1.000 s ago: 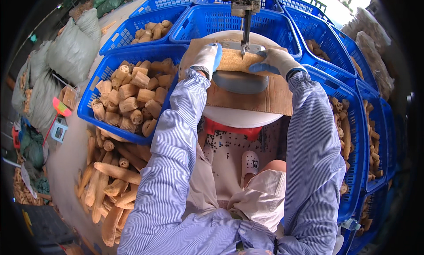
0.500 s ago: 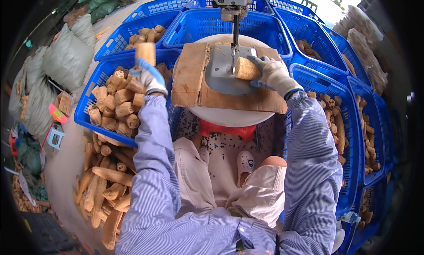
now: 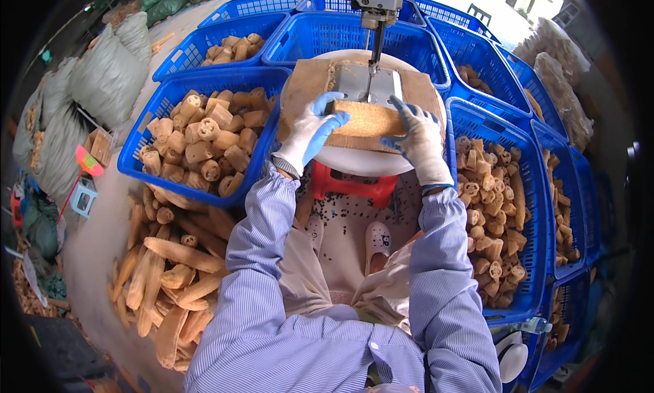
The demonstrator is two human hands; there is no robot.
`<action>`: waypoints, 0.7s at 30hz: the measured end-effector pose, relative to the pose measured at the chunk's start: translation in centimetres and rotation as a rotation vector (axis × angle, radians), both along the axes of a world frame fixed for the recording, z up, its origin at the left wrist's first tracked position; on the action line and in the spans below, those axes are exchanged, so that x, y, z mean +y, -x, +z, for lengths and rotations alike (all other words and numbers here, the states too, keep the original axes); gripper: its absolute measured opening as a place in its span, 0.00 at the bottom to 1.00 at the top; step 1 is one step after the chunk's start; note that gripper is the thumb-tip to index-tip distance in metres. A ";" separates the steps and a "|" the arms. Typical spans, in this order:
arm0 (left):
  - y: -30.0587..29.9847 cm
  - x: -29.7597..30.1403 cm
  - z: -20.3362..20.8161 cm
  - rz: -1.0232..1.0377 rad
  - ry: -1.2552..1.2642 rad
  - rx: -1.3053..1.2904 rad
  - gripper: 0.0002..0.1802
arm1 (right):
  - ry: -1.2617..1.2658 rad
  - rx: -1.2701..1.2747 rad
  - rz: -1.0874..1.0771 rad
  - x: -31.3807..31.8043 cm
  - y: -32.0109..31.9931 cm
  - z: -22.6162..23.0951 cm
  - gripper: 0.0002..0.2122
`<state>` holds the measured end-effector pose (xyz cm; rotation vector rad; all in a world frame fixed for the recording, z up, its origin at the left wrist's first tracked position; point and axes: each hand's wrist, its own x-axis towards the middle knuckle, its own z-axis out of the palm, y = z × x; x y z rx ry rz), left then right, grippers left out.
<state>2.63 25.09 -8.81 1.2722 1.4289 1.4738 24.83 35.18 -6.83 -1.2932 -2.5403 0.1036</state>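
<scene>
A tan dried loofah length (image 3: 368, 119) lies crosswise in front of the upright blade (image 3: 375, 56) of a machine, over the cardboard-covered round stand. My left hand (image 3: 315, 129), in a white glove with blue fingers, is closed around its left end. At the right end, my right hand (image 3: 419, 137), gloved alike, holds it between thumb and fingers. Just behind the loofah is the machine's metal plate (image 3: 349, 83), framed by cardboard (image 3: 298, 93). My hands partly cover both loofah ends.
Cut loofah pieces fill a blue basket (image 3: 146, 124) at left and another blue basket (image 3: 541, 257) at right. Long uncut loofahs (image 3: 180, 255) are heaped on the floor at lower left. A red stool (image 3: 351, 185) stands under the white round stand. More blue baskets surround the machine.
My left hand has come back from above the left basket, and the cut piece it held is gone from it. Both hands now hold one loofah crosswise, nearer me than the blade.
</scene>
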 end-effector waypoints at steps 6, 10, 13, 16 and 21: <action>2.3 1.0 -1.3 0.003 -0.033 -0.054 0.25 | 0.580 0.864 0.131 2.4 -0.3 -4.1 0.36; 2.6 1.2 -0.8 0.015 0.002 -0.022 0.26 | 0.608 0.876 0.100 3.3 0.9 -4.3 0.33; 2.9 1.7 -1.1 0.035 0.015 -0.006 0.27 | 0.616 0.844 0.092 4.2 1.1 -5.1 0.31; 3.4 1.7 -1.0 0.069 0.023 -0.025 0.27 | 0.497 0.776 0.138 4.2 1.6 -5.0 0.28; 4.7 1.9 -2.1 0.081 0.015 -0.055 0.26 | 0.521 0.796 -0.008 4.7 2.3 -6.2 0.25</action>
